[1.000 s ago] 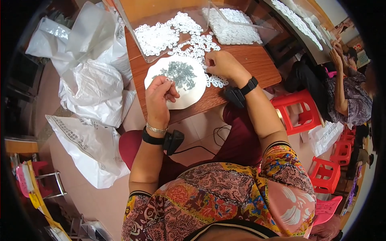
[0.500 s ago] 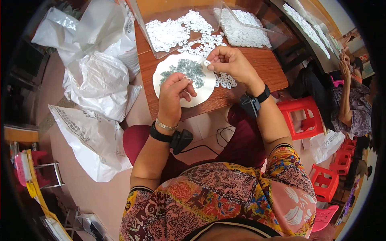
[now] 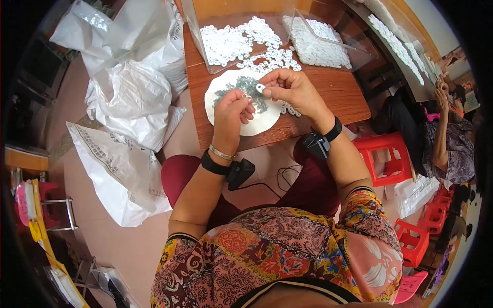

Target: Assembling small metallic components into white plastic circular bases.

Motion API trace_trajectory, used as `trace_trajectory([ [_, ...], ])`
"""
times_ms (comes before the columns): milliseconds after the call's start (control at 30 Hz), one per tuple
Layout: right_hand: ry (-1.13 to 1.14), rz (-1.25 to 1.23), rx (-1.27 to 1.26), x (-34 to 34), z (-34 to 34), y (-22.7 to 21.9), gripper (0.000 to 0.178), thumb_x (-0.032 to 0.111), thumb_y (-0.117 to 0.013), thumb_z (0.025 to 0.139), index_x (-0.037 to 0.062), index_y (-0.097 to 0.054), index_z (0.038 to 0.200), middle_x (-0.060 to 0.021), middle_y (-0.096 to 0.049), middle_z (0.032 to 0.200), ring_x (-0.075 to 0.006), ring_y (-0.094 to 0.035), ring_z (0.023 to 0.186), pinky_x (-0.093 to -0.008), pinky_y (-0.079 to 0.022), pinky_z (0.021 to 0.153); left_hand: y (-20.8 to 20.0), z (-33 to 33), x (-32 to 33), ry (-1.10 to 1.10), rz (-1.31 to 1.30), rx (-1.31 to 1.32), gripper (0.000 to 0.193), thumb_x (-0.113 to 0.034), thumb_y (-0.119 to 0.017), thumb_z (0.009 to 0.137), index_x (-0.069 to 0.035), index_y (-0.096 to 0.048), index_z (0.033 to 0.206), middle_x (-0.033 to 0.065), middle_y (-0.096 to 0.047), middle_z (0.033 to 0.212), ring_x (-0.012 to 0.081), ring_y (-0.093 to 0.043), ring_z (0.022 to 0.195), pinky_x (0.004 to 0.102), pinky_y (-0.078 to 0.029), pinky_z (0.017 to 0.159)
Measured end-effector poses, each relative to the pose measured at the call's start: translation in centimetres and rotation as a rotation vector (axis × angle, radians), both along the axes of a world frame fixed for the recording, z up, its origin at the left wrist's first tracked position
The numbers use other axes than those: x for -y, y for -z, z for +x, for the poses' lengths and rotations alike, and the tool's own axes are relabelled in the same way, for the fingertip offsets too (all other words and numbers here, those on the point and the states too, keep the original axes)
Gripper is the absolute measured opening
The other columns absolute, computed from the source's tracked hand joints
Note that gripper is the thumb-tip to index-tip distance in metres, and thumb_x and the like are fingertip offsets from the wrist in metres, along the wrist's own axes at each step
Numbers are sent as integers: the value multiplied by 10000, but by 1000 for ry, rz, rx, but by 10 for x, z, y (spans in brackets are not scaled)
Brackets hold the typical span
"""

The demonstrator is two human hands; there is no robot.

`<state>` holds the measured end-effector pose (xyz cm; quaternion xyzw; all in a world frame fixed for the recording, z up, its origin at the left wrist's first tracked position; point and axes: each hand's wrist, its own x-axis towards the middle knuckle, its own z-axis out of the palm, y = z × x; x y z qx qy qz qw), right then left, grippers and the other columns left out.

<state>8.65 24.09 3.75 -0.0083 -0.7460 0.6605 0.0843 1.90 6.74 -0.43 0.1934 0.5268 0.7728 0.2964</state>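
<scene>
My left hand (image 3: 232, 110) hovers over a white plate (image 3: 222, 113) that carries a heap of small dark metal rings (image 3: 246, 86); its fingertips pinch one small ring. My right hand (image 3: 290, 88) is just to the right and pinches a small white plastic piece (image 3: 260, 88) close to the left fingertips. The plate lies on a wooden table (image 3: 334, 92). Loose white plastic pieces (image 3: 271, 60) are spread behind the plate.
A clear tray (image 3: 226, 43) with white pieces stands at the back, a second clear tray (image 3: 318, 46) to its right. White plastic sacks (image 3: 128, 97) lie on the floor to the left. Red stools (image 3: 385, 159) and another seated person (image 3: 441, 138) are on the right.
Both hands have lifted from the plate and come together. The left now pinches a ring, and the right holds a white piece beside it.
</scene>
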Motion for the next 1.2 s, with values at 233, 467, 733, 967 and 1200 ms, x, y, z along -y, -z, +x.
trace_trajectory([
  [233,90,-9,-1,13,-2,1,202,45,-663,817,-4,-642,1012,8,-640,839,-36,-561,742,-176,-454,677,5,8,-6,-120,-51,-71,131,-124,-522,851,-24,-554,772,3,-524,631,59,-449,555,202,-372,506],
  [467,53,5,-9,13,-2,5,200,51,-665,817,-7,-644,1007,9,-638,840,-36,-561,751,-175,-450,685,7,9,-8,-130,-55,-46,138,-126,-532,841,-21,-547,754,-1,-510,617,63,-439,544,209,-362,494],
  [733,75,74,6,14,-1,4,204,43,-665,816,-6,-645,1014,15,-631,838,-33,-560,762,-177,-456,702,8,9,-8,-117,-62,-52,145,-125,-521,844,-19,-542,747,-2,-500,603,63,-429,534,210,-349,487],
  [967,53,48,32,12,-1,4,204,41,-667,816,-4,-646,1013,18,-628,837,-29,-557,749,-169,-455,689,7,9,-7,-117,-70,-60,147,-127,-520,846,-22,-544,746,-3,-497,597,63,-426,526,212,-348,482],
  [1200,41,19,36,13,-1,5,205,40,-664,817,-6,-641,1016,14,-633,841,-32,-564,749,-173,-458,687,7,9,-5,-106,-80,-65,154,-137,-528,841,-21,-545,740,-4,-495,588,65,-423,515,214,-344,476],
])
